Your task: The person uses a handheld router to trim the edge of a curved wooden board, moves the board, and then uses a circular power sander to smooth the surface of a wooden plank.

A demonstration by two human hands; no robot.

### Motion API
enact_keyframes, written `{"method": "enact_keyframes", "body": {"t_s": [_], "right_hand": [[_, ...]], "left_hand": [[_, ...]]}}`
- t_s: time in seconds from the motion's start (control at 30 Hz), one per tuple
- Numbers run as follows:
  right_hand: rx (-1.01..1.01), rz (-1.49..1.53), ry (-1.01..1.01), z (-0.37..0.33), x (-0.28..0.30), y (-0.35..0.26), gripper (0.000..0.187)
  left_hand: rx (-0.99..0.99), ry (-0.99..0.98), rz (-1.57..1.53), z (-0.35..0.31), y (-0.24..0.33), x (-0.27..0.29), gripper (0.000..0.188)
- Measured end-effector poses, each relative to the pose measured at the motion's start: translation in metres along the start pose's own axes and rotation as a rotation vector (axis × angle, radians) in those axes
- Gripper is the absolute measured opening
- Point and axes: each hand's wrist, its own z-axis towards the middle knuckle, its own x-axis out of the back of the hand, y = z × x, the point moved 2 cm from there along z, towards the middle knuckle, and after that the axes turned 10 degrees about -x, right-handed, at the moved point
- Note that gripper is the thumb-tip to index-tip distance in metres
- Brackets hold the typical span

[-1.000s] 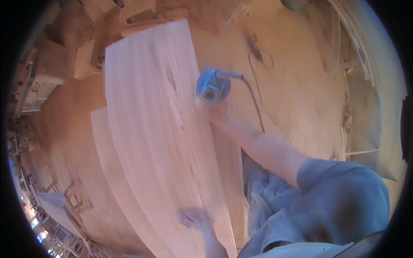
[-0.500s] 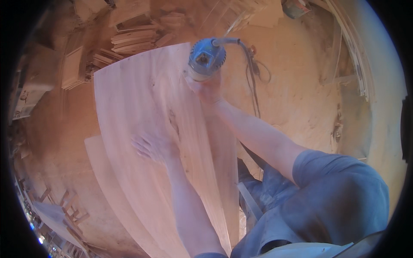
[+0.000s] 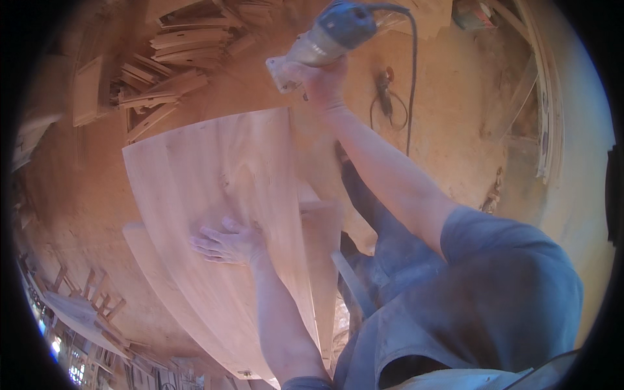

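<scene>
1. Left hand (image 3: pixel 229 244) lies flat on the wooden panel (image 3: pixel 211 188), fingers spread, gripping nothing; a second board (image 3: pixel 144 250) shows along the panel's left edge.
2. Right hand (image 3: pixel 325 83) grips a corded power tool (image 3: pixel 328 40) beyond the panel's far edge, apart from it; no pass seems under way; what is finished or left cannot be told.
3. Wood pieces (image 3: pixel 192 44) lie past the panel's far-left corner.

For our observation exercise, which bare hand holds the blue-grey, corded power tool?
The right hand, gripping the power tool; the left hand rests spread on the wide, pale wooden board.
</scene>
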Motion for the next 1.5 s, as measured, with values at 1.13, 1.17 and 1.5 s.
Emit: {"method": "enact_keyframes", "body": {"t_s": [1.13, 1.17, 1.5], "right_hand": [[-1.038, -0.636, -0.037, 0.02, -0.001, -0.008, 0.054], [-1.023, -0.703, -0.042, 0.019, -0.005, -0.009, 0.057], [-0.838, -0.853, 0.016, 0.019, 0.0, 0.005, 0.032]], "left_hand": [[-0.216, 0.219, -0.069, 0.005, 0.007, 0.007, 0.064], [-0.207, 0.222, -0.073, 0.005, 0.007, 0.008, 0.064], [-0.207, 0.214, -0.111, 0.006, 0.018, 0.014, 0.064]]}}
